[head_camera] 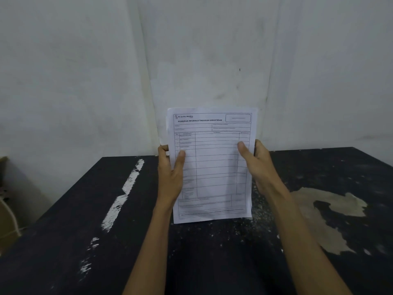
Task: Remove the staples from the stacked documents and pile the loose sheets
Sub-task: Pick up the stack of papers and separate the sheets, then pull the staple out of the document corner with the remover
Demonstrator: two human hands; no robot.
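I see both hands, left [170,177] and right [258,167], pinching the sheets [212,167] by their side edges, upright, long axis vertical, header at top, over the table [85,241].

The head view looks from the person's eye level forward and somewhat down, across a dark table [63,252] toward a white wall [85,60] that fills the upper half. It sits close behind the forearms, so the left hand [170,179], right hand [260,167] and the documents [214,167] they hold upright stand near the picture's centre.
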